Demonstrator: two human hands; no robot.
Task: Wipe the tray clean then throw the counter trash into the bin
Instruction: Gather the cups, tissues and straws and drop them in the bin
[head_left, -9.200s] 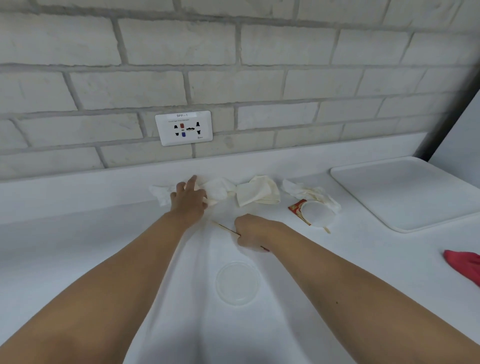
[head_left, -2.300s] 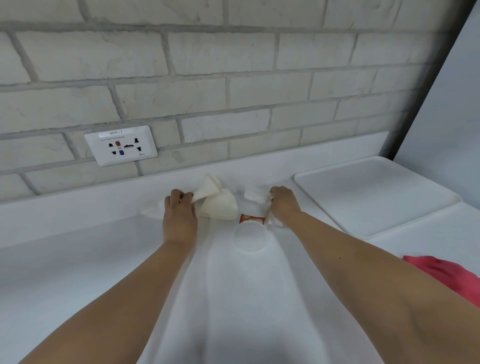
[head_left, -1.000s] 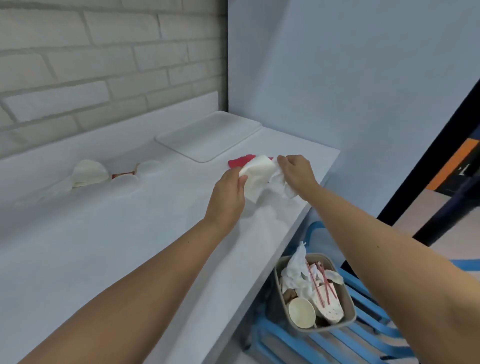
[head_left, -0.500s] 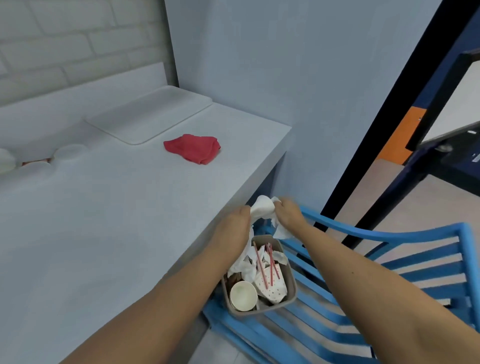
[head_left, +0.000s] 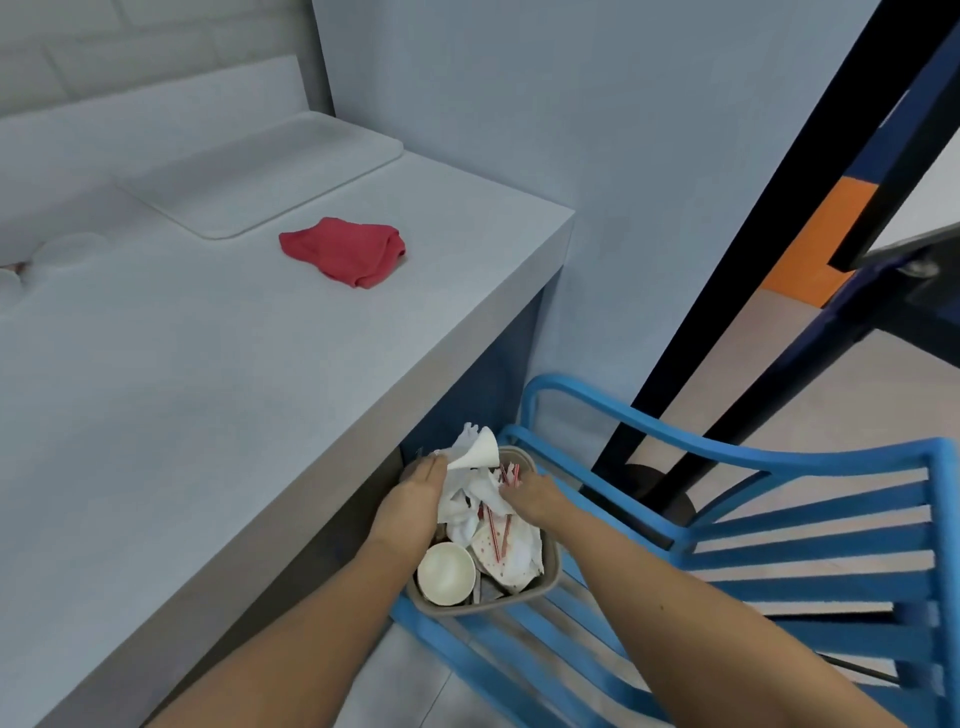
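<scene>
From my head camera, both my hands are down over the bin (head_left: 524, 600), which sits on the blue chair (head_left: 779, 525) beside the counter (head_left: 260, 389): my left hand (head_left: 415, 501) and right hand (head_left: 535, 499) press a wad of white tissues (head_left: 470, 480) between them, directly above the bin's open mouth. To do this well I should part both hands only while the wad is over the middle, since the bin looks nearly full with a paper cup (head_left: 445, 573) and straws and loose paper could slide off. On the counter the tray (head_left: 260, 171) lies beside the red cloth (head_left: 345, 250), and a few pale bits of trash (head_left: 62, 249) near the far left edge look left to fetch.

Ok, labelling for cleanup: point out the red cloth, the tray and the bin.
red cloth (head_left: 345, 251), head view, middle of its folds.
tray (head_left: 332, 156), head view, bare flat surface.
bin (head_left: 549, 565), head view, right rim.
</scene>
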